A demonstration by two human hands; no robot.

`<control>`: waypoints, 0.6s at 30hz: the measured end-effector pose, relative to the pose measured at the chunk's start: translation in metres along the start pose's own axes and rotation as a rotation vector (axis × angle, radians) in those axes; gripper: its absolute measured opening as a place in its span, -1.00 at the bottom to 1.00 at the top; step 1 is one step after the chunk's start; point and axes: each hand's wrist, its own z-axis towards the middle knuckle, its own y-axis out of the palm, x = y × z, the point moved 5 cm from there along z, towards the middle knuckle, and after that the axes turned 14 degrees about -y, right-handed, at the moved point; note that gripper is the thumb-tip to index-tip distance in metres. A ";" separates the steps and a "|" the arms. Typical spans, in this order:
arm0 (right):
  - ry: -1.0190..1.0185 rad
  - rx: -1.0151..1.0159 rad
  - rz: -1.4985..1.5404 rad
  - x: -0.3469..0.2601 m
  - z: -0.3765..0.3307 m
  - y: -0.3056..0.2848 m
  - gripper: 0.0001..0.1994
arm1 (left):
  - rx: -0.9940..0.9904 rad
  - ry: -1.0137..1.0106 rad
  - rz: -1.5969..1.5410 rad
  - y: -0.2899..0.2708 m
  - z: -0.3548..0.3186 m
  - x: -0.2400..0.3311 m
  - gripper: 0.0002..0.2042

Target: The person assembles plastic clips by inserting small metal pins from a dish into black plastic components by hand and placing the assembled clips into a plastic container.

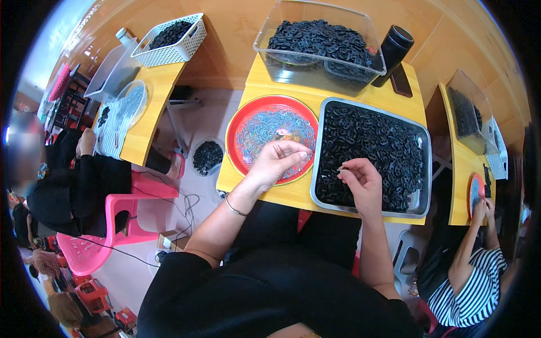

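1. Left hand (277,159) hovers over the red plate (239,121), fingers pinched on something too small to tell.
2. Right hand (360,179) pinches a small piece above the metal tray (424,169).
3. Black rings (372,149) mostly fill that tray; much sorting seems left.

Small-parts sorting workshop. Evidence: rows of narrow yellow tables (293,194); metal tray (425,169) and clear bin (265,34) heaped with black rubber rings; white basket (169,55) of the same rings; pink plastic chairs (90,253); other seated workers at neighbouring tables.
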 end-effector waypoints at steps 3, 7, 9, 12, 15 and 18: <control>0.018 -0.003 -0.001 0.001 -0.001 0.000 -0.86 | -0.076 -0.014 -0.106 0.016 0.002 -0.004 -0.88; 0.051 -0.014 -0.011 0.000 -0.002 0.003 -0.84 | -0.096 -0.014 -0.161 0.029 0.002 -0.006 -0.87; 0.034 -0.016 -0.009 0.000 -0.002 0.003 -0.84 | -0.106 -0.008 -0.171 0.033 0.003 -0.009 -0.86; 0.024 -0.029 -0.013 -0.003 -0.003 0.004 -0.84 | -0.114 0.011 -0.176 0.037 0.003 -0.011 -0.85; 0.031 -0.032 -0.011 -0.003 -0.004 0.005 -0.85 | -0.118 0.024 -0.156 0.039 0.003 -0.012 -0.85; 0.031 -0.028 -0.005 -0.003 -0.005 0.005 -0.85 | -0.117 0.030 -0.139 0.042 0.002 -0.012 -0.86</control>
